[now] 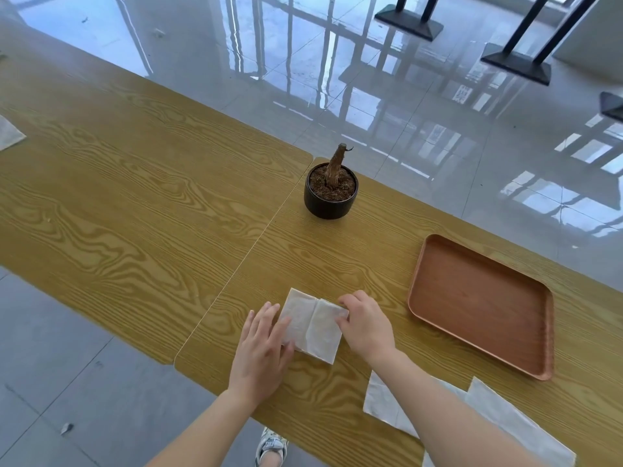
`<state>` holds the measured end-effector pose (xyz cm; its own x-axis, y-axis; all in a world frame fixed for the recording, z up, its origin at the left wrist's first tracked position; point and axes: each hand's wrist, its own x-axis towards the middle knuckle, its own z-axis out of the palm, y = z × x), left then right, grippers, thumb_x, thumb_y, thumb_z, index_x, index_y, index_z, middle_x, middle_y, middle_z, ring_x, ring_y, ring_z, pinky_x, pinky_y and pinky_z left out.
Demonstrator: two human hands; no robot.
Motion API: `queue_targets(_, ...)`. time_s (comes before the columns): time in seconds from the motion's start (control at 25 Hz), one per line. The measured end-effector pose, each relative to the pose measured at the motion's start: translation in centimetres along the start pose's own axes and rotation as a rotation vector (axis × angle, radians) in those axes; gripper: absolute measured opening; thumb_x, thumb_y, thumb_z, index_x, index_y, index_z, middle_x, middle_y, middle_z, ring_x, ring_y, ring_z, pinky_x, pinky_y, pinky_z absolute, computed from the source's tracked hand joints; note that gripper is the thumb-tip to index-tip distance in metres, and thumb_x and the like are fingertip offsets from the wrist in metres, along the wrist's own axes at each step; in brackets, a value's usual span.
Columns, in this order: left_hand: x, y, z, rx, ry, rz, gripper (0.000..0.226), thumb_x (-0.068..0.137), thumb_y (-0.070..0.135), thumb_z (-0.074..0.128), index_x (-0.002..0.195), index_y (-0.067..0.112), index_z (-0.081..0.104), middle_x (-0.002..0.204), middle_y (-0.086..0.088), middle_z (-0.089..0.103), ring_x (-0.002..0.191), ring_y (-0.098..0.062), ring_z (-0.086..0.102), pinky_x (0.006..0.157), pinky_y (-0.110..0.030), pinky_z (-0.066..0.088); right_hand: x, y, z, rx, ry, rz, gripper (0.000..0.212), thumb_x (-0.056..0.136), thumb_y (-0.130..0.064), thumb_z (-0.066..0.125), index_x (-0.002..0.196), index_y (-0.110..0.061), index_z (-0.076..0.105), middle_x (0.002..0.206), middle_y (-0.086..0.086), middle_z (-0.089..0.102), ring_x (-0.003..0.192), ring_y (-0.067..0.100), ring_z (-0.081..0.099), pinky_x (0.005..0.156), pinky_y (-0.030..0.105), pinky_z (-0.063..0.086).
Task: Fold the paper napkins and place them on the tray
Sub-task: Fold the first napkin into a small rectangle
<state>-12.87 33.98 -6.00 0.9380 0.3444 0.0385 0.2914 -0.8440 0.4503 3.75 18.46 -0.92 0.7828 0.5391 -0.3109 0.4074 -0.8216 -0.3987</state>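
A white paper napkin (312,326) lies partly folded on the wooden table (135,183), with a crease down its middle. My left hand (261,352) rests flat on its left edge, fingers spread. My right hand (365,323) pinches the napkin's right flap between thumb and fingers. The brown wooden tray (482,305) sits to the right of the napkin with nothing on it. More unfolded white napkins (492,412) lie near the table's front edge, partly hidden under my right forearm.
A dark pot with a bare stem (331,193) stands behind the napkin near the far edge. Another napkin (8,133) lies at the far left. Black table bases (409,20) stand on the glossy floor beyond. A shoe (271,446) shows below the table.
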Motion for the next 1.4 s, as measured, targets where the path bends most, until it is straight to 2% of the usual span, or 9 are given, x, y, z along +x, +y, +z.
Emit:
queue_targets(0.16,-1.5,1.5,0.2,0.021,0.036,0.004,0.029,0.091,0.033,0.065,0.117,0.021,0.06,0.128,-0.008,0.053,0.125,-0.029,0.047,0.105,-0.051,0.042,-0.6,-0.2,0.9,-0.016,0.01,0.05,0.016,0.095,-0.026,0.057,0.109,-0.019,0.059,0.102,-0.001,0.061,0.095,0.02,0.059,0.077,0.039,0.055)
queue_targets(0.28,-1.7,2.5,0.4,0.089,0.013,0.073,0.031,0.087,0.033,0.069,0.115,0.021,0.063,0.127,-0.008,0.058,0.125,-0.029,0.05,0.101,-0.055,0.046,-2.3,0.1,1.6,0.045,-0.003,0.15,0.016,0.095,-0.034,0.057,0.097,-0.019,0.052,0.087,-0.001,0.066,0.079,0.024,0.063,0.072,0.042,0.054)
queue_targets(0.36,-1.6,2.8,0.4,0.132,-0.013,0.112,0.033,0.086,0.034,0.067,0.116,0.02,0.064,0.129,-0.006,0.061,0.126,-0.028,0.053,0.099,-0.058,0.047,-4.4,0.2,2.5,0.136,-0.008,0.178,0.019,0.093,-0.035,0.06,0.099,-0.023,0.048,0.083,-0.005,0.066,0.077,0.021,0.065,0.071,0.039,0.053)
queue_targets(0.56,-1.8,2.3,0.3,0.227,-0.063,0.18,0.043,0.088,0.038,0.061,0.126,0.018,0.06,0.131,-0.004,0.063,0.124,-0.027,0.056,0.1,-0.058,0.047,-6.9,1.5,3.0,0.231,0.141,0.086,0.034,0.089,-0.02,0.071,0.118,-0.023,0.053,0.093,-0.016,0.054,0.083,0.009,0.058,0.074,0.03,0.051)
queue_targets(0.8,-1.5,2.8,0.4,0.291,-0.089,0.138,0.049,0.093,0.044,0.041,0.129,0.017,0.06,0.13,-0.005,0.058,0.12,-0.027,0.054,0.102,-0.057,0.045,-5.2,1.6,2.6,0.017,0.061,-0.116,0.025,0.096,-0.023,0.061,0.121,-0.023,0.062,0.1,-0.006,0.057,0.093,0.016,0.058,0.073,0.035,0.053)
queue_targets(0.96,-1.1,2.3,0.2,0.278,-0.114,0.16,0.039,0.093,0.041,0.052,0.124,0.018,0.059,0.145,-0.007,0.051,0.138,-0.031,0.043,0.108,-0.057,0.04,-4.4,2.1,2.4,0.001,0.04,-0.106,0.028,0.096,-0.027,0.06,0.124,-0.027,0.062,0.104,-0.007,0.055,0.096,0.013,0.058,0.068,0.033,0.053)
queue_targets(1.2,-1.5,2.1,0.2,0.229,-0.122,0.149,0.043,0.098,0.047,0.038,0.126,0.021,0.058,0.153,-0.006,0.044,0.143,-0.032,0.036,0.113,-0.055,0.033,-3.7,2.2,2.2,0.024,-0.011,-0.082,0.025,0.096,-0.032,0.06,0.121,-0.03,0.061,0.098,-0.012,0.055,0.087,0.01,0.059,0.068,0.032,0.054)
queue_targets(1.32,-0.4,2.7,-0.4,0.118,-0.049,0.059,0.038,0.098,0.045,0.043,0.123,0.021,0.059,0.139,-0.002,0.056,0.13,-0.025,0.051,0.105,-0.047,0.043,-2.3,2.0,1.3,0.128,0.04,-0.012,0.025,0.094,-0.032,0.063,0.119,-0.026,0.065,0.091,-0.013,0.059,0.08,0.009,0.058,0.071,0.03,0.052)
queue_targets(1.4,1.4,3.0,-1.1,0.053,0.014,-0.037,0.03,0.094,0.038,0.054,0.117,0.02,0.062,0.117,0.002,0.063,0.107,-0.021,0.06,0.088,-0.038,0.048,-0.7,1.7,0.5,0.169,0.095,0.044,0.028,0.095,-0.032,0.063,0.121,-0.022,0.064,0.09,-0.01,0.062,0.08,0.012,0.059,0.072,0.032,0.051)
